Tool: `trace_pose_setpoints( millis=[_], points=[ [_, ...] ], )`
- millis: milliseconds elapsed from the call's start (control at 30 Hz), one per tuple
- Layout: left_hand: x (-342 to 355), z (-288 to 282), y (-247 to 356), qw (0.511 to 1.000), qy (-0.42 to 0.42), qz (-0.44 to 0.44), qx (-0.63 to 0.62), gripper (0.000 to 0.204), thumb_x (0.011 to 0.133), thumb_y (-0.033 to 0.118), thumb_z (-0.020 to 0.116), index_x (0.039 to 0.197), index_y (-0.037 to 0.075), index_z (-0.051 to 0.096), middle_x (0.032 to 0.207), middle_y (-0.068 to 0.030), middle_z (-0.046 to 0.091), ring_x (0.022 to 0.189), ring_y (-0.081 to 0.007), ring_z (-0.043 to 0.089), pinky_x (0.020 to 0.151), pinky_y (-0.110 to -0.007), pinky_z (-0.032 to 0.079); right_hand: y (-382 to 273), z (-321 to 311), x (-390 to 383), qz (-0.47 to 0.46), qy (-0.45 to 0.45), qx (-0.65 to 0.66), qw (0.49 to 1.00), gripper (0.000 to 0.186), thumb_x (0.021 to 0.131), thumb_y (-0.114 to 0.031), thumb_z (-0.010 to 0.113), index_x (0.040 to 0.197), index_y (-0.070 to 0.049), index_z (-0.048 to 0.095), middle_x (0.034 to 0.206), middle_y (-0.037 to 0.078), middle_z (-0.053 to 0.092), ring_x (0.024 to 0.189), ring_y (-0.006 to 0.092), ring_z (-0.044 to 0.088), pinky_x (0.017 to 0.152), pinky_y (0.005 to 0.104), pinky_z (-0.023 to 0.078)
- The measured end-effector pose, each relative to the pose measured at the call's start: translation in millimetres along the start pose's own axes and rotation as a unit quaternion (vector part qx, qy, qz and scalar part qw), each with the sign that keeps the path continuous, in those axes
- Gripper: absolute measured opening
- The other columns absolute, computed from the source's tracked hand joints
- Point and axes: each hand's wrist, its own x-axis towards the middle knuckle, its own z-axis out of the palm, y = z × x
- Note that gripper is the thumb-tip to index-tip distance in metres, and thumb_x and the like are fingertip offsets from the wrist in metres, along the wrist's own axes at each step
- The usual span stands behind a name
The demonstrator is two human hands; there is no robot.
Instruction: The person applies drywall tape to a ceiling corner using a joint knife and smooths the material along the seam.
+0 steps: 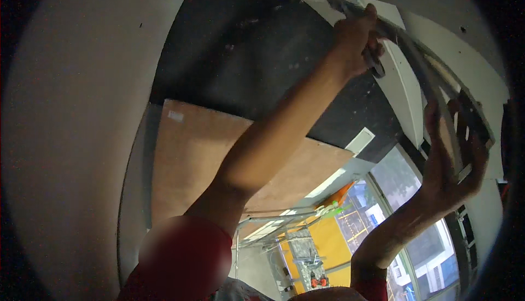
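Both arms are raised. My left hand (355,41) is closed around the upper part of a long, narrow grey tool (413,55), which looks like a flat blade or bar and runs down to the right. A dark curved piece, perhaps its handle, sticks out below the fist. At the lower end, my right hand (456,161) has its fingers curled around the same tool. The tool lies close to a pale, curved surface (451,33) at the upper right; whether it touches cannot be made out. The tool's exact kind is unclear.
A dark panel (246,44) and a brown board (202,153) lie behind my left arm. A smooth pale surface (71,137) fills the left side. Below are metal scaffold tubes (279,219), a yellow surface (331,241) and tall windows (432,246).
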Motion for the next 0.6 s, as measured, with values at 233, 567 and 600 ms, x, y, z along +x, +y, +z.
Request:
trace_pose_setpoints(
  millis=[233, 567, 600],
  points=[
    [12, 1, -4, 1.000, -0.009, 0.024, 0.015, 0.026, 0.090, 0.028, 0.050, 0.081, 0.004, 0.052, 0.056, -0.0055, 0.046, 0.042, -0.0146, 0.036, 0.041, -0.032, 0.040, 1, -12, 6, 0.074, -0.064, 0.174, 0.980, 0.044, 0.078, -0.021, 0.051, 0.111, 0.007, 0.048, 0.115, 0.022, 0.047, 0.111, 0.0315, 0.044, 0.095, 0.0594, 0.033],
    [12, 1, -3, 0.999, 0.014, -0.003, -0.040, 0.023, 0.091, 0.028, 0.048, 0.085, 0.005, 0.047, 0.059, -0.0036, 0.041, 0.048, -0.0141, 0.041, 0.042, -0.031, 0.042, -1, -10, 10, 0.135, -0.016, 0.204, 0.970, 0.041, 0.077, -0.019, 0.051, 0.113, 0.002, 0.049, 0.118, 0.019, 0.047, 0.111, 0.0279, 0.044, 0.096, 0.0590, 0.032],
    [6, 2, -6, 0.999, 0.008, 0.000, -0.048, 0.023, 0.091, 0.028, 0.047, 0.085, 0.006, 0.047, 0.060, -0.0036, 0.042, 0.049, -0.0137, 0.042, 0.043, -0.031, 0.042, 2, -9, 10, 0.131, -0.016, 0.204, 0.970, 0.041, 0.077, -0.019, 0.051, 0.113, 0.002, 0.049, 0.118, 0.019, 0.047, 0.111, 0.0279, 0.044, 0.096, 0.0590, 0.032]
  ],
)
